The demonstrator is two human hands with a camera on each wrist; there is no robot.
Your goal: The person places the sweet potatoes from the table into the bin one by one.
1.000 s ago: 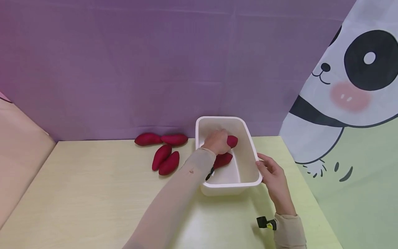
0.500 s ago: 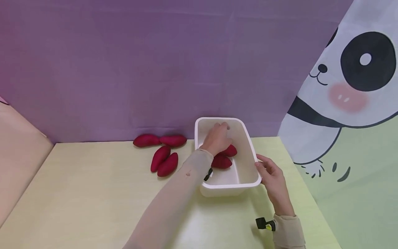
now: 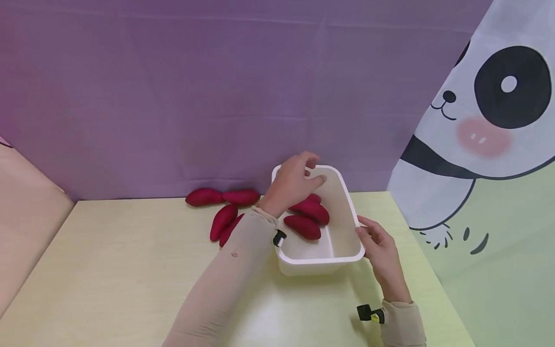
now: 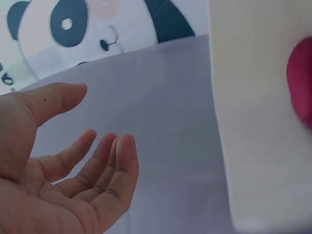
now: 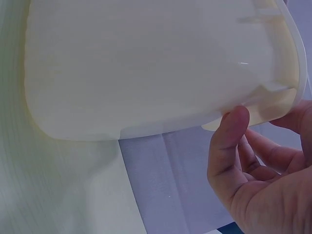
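Near the far edge of the desk (image 3: 130, 255), the white bin (image 3: 318, 268), its rim pinched by the right hand (image 3: 383, 255), holds red sweet potatoes (image 3: 302, 227); the left hand (image 3: 294, 180), loosely spread above, seems mid-loading; next likely calls for a leftward reach to four loose ones (image 3: 223, 222)

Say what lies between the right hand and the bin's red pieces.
Head view: the side wall of the white bin stands between the red pieces and the right hand.

A booth-like corner: creased purple cloth (image 3: 182, 96) spans the top of the head view, a cartoon-panda sheet (image 3: 481, 161) the right side, a peach panel (image 3: 26, 217) the left, around a pale wood-grain table (image 3: 112, 270). The kind of building is unclear.
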